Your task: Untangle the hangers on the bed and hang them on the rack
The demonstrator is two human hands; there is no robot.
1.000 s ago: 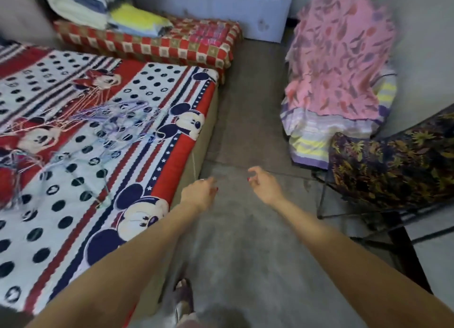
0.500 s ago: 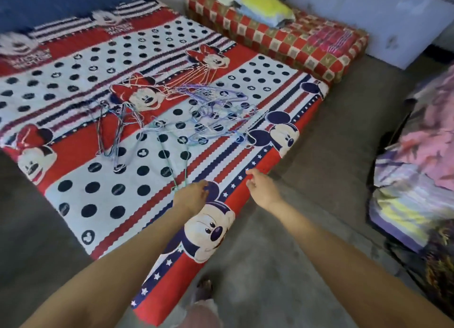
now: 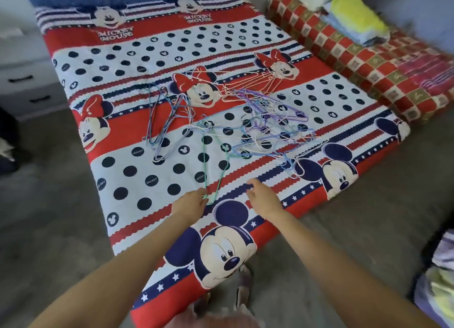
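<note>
Head view: both arms reach forward over the near edge of the bed (image 3: 73, 64).
Left hand (image 3: 189, 204): fingers curled, pinching the near end of the green hanger (image 3: 205, 170).
Right hand (image 3: 264, 197): fingers loosely curled and holding nothing, hovering just above the cover, apart from every hanger.
Green hanger: long axis runs straight away from the person, near end at the left fingertips, far end buried in the tangle.
Hanger tangle (image 3: 260, 128): purple, blue and white wires heaped at mid-bed; an orange bunch (image 3: 248, 82) lies behind it, a dark bunch (image 3: 164, 121) to its left.
Edges: bare cover lies between the hands and the tangle.
Open room: grey floor (image 3: 44, 204) on the left and right of the bed.
Beyond: a checked mattress (image 3: 368, 64) lies alongside the far right edge.
</note>
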